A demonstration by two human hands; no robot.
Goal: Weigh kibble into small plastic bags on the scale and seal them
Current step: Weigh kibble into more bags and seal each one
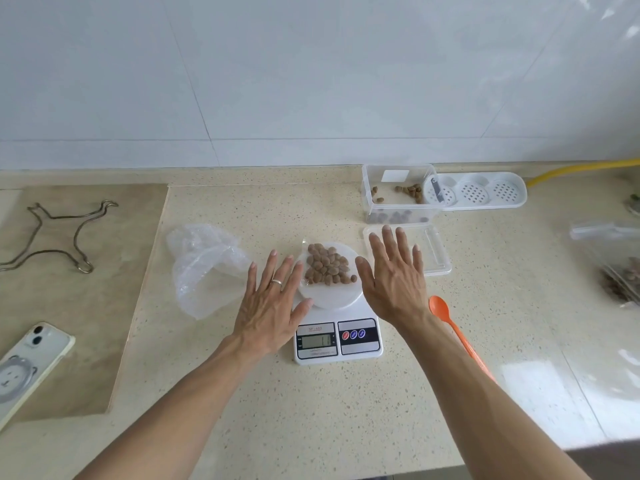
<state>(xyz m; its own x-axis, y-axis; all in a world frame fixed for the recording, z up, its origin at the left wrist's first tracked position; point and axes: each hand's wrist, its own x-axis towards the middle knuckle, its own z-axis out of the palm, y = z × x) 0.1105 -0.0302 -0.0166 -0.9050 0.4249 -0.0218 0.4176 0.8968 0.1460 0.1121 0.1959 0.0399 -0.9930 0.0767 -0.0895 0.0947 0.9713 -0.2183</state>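
Observation:
A small clear bag of brown kibble (325,265) lies flat on the round white platform of the digital scale (341,336) at the middle of the counter. My left hand (273,299) hovers flat just left of the platform, fingers spread, a ring on one finger. On the other side, my right hand (393,271) is spread the same way just right of the bag. Neither hand holds anything. A clear kibble container (398,192) with a few pieces left stands behind the scale, its lid (434,254) lying partly under my right hand. An orange spoon (446,315) lies beside my right wrist.
A crumpled clear plastic bag (202,263) lies left of the scale. A white perforated rack (485,192) sits at the back right. Filled bags (620,271) lie at the right edge. A phone (31,355) and a wire trivet (59,233) rest on the lower surface at left.

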